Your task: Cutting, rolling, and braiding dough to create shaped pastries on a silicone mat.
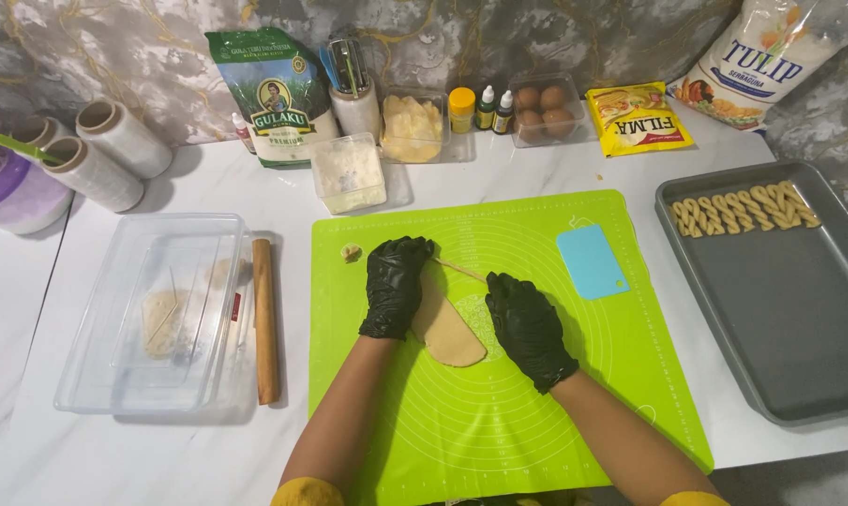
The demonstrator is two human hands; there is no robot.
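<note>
White bench carries a green silicone mat, a grey baking tray holding twisted dough sticks along its far edge, a clear plastic tub and a wooden rolling pin. Mid-mat lies a flattened dough sheet, with the left hand laid flat, fingers together, on its left edge and the right hand loosely curled, touching its right side; a thin strip runs off its top. Judged: strip-cutting stage; next calls for a light, even pull so strips don't tear.
</note>
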